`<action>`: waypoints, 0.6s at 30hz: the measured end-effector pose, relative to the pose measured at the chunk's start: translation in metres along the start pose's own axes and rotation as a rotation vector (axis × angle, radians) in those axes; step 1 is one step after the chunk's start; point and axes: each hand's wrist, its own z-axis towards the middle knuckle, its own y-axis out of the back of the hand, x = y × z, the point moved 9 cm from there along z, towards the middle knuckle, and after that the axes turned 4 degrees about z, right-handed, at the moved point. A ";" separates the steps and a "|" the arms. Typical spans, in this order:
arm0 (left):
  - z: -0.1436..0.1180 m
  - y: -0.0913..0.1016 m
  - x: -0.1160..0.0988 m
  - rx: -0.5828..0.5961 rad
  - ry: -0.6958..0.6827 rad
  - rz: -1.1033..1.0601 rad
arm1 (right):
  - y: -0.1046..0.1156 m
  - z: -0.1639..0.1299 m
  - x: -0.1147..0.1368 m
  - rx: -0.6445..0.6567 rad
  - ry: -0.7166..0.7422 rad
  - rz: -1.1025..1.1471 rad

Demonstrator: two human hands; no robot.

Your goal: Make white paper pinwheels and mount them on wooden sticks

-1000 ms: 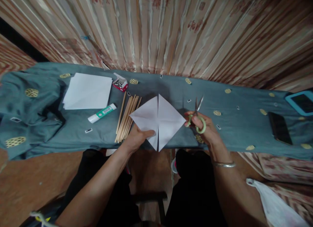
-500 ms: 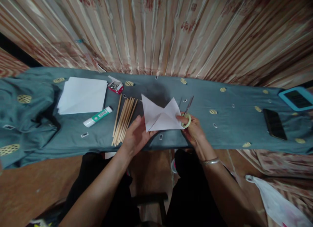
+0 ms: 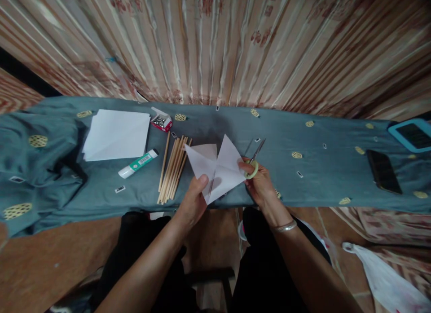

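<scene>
A white sheet of paper (image 3: 227, 167), with creases and cut slits that part it into pointed flaps, is held above the near edge of the table. My left hand (image 3: 193, 198) grips its lower left part, thumb on top and fingers hidden beneath. At the right corner, my right hand (image 3: 257, 180) pinches the paper. That same hand also holds scissors (image 3: 253, 165) with pale green handles, their blades pointing up and away from me. Wooden sticks (image 3: 173, 169) lie in a bundle just left of the paper.
On the patterned blue-green cloth (image 3: 323, 169) lie a stack of white paper (image 3: 116, 135), a glue stick (image 3: 138, 164) and a small red box of metal pins (image 3: 161, 121). A black phone (image 3: 383, 171) and a blue-framed tablet (image 3: 412, 135) are at the right. A curtain (image 3: 215, 48) hangs behind.
The paper has turned in my hands, its lower corner swinging toward me and a left flap now showing. My left hand has shifted lower and put its thumb on the paper. The scissors stay in my right hand.
</scene>
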 end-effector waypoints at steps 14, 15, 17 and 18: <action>0.006 0.003 -0.036 0.038 -0.074 0.005 | -0.024 -0.014 -0.022 0.131 -0.271 0.074; 0.007 0.000 -0.035 0.065 -0.068 -0.009 | -0.022 -0.011 -0.019 0.101 -0.246 0.121; 0.009 -0.004 -0.032 0.082 -0.084 -0.020 | -0.021 -0.005 -0.012 0.069 -0.169 0.177; 0.010 -0.005 -0.031 0.077 -0.105 -0.013 | -0.023 -0.004 -0.009 0.067 -0.125 0.182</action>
